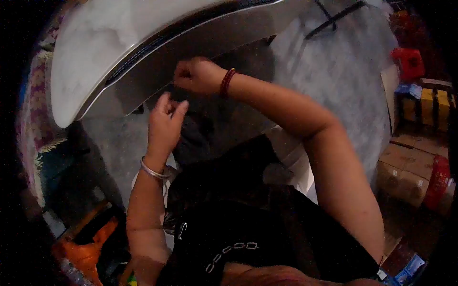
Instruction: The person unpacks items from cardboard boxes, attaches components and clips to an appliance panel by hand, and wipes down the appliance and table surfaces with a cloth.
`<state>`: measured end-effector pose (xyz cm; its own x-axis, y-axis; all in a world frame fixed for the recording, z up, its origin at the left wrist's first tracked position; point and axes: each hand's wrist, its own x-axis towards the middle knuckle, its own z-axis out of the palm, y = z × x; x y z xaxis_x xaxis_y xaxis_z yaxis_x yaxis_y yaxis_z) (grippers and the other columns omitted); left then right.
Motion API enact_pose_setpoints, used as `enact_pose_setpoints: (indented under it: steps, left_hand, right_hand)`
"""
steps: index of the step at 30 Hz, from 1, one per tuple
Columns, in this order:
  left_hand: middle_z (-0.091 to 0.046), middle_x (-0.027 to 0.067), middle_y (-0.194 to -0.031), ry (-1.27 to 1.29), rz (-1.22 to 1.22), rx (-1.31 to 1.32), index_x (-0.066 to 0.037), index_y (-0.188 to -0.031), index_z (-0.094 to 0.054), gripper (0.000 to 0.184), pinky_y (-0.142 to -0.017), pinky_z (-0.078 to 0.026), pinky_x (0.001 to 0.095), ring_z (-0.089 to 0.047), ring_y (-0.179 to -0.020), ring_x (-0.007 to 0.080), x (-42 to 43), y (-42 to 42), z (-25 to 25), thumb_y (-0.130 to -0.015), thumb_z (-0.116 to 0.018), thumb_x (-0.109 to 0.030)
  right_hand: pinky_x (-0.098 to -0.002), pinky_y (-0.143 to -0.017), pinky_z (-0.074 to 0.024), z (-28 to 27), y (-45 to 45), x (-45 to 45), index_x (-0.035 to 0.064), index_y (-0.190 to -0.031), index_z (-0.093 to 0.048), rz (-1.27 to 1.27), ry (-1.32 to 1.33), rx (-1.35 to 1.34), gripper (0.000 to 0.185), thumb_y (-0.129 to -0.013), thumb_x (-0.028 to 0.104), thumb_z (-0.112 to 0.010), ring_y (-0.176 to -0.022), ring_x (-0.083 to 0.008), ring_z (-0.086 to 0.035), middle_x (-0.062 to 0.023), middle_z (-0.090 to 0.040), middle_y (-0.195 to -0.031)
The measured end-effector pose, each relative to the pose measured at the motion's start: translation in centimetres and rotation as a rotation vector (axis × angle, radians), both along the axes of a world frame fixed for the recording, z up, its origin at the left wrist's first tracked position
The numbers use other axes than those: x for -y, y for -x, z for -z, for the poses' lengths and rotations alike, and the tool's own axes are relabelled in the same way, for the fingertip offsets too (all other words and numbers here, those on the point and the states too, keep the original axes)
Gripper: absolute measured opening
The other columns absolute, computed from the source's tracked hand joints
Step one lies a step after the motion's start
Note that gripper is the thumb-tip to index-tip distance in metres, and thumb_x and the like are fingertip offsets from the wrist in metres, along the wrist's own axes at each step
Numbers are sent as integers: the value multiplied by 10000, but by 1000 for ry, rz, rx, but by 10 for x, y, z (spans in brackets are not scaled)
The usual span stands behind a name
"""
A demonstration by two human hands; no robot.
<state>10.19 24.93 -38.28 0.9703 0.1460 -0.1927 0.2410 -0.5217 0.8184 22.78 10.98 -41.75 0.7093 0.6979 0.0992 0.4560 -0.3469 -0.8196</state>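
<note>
My left hand [165,121], with a silver bangle [153,171] at the wrist, is raised in front of my body. Its fingers are half curled and the thumb stands apart, with nothing visible between them. Just above and to its right is my right hand [201,76], wearing a dark red bead bracelet [227,83]. The right fingers are curled closed; whatever they may hold is hidden. A small gap separates the two hands. Both are close to the near edge of a white marbled table [90,57] with a dark, silver-trimmed rim, and neither visibly rests on it.
Cardboard boxes [403,167] are stacked at the right, below yellow boxes [435,105] and a red item [409,63]. A patterned cloth with fringe [40,100] hangs at the left. Something orange [88,255] lies at lower left. Dark metal legs [334,21] stand on the grey floor [343,105].
</note>
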Motion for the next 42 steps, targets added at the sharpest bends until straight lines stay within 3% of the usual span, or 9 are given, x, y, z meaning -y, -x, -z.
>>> enact_pose_setpoints:
  steps: [8, 16, 20, 23, 30, 34, 38, 41, 42]
  left_hand:
    - [-634, 84, -971, 550, -350, 10, 25, -1073, -609, 397, -781, -470, 291, -587, -880, 151, -9, -18, -1, -997, -463, -335]
    - [-635, 63, -894, 548, -483, 159, 27, -1045, -601, 243, -699, -470, 251, -583, -791, 127, -23, -31, 5, -963, -552, -196]
    - [-618, 78, -832, 172, -346, 363, 25, -957, -593, 197, -623, -460, 272, -548, -703, 149, -4, -37, -6, -942, -597, -171]
    - [-590, 109, -775, -636, 98, 883, -8, -851, -590, 143, -537, -437, 301, -541, -637, 212, -14, -53, -15, -898, -658, -124]
    - [-632, 78, -630, -1074, -14, 1056, -59, -742, -622, 276, -503, -466, 347, -595, -517, 242, 0, -117, -53, -884, -680, -289]
    - [-665, 43, -649, -1083, -436, 1136, -52, -805, -690, 269, -528, -475, 330, -604, -533, 188, -10, -167, -115, -873, -688, -312]
    - [-682, 108, -879, -878, -70, 924, -20, -987, -667, 229, -633, -499, 317, -633, -715, 198, -3, -195, -137, -904, -641, -232]
    - [-666, 149, -962, -684, 301, 774, -2, -1102, -643, 303, -774, -485, 328, -621, -833, 218, 18, -201, -121, -891, -637, -220]
    - [-565, 198, -1249, -864, 496, 781, -11, -1261, -553, 417, -946, -431, 350, -556, -1128, 271, 17, -206, -122, -895, -613, -200]
  right_hand:
    - [-358, -761, -527, -19, 40, -9, 32, -901, -716, -29, -215, 69, 197, -828, 215, -706, -837, -253, -681, -134, -700, -894]
    - [-370, -908, -492, -12, 66, -5, -3, -1337, -446, 49, -344, -288, 735, -800, 410, -733, -1077, -312, -614, -250, -602, -1174]
    - [-360, -961, -460, -9, 78, -3, -18, -1409, -318, 33, -412, -544, 760, -811, 281, -679, -1154, -312, -566, -262, -543, -1256]
    - [-339, -949, -461, -4, 69, -6, -4, -1372, -368, 135, -561, -558, 661, -791, 166, -634, -1142, -257, -559, -211, -556, -1237]
    - [-306, -859, -487, -23, 23, -6, 2, -1159, -518, 348, -930, -649, 423, -762, 67, -649, -995, -172, -574, -102, -590, -1078]
    - [-343, -828, -500, -9, -36, 41, 19, -1023, -586, 881, -848, -377, 235, -809, 112, -620, -936, -254, -609, -152, -608, -1066]
    - [-464, -976, -409, 19, -124, 137, 0, -1202, -514, 1325, -263, 185, 464, -857, 310, -537, -1115, -358, -530, -221, -554, -1221]
    - [-435, -1048, -354, 93, -184, 170, 13, -1405, -340, 1746, -486, -18, 606, -940, 378, -473, -1289, -352, -393, -179, -401, -1423]
    - [-426, -1072, -336, 102, -193, 171, 17, -1473, -282, 1885, -558, -90, 657, -967, 401, -452, -1346, -350, -348, -165, -349, -1490]
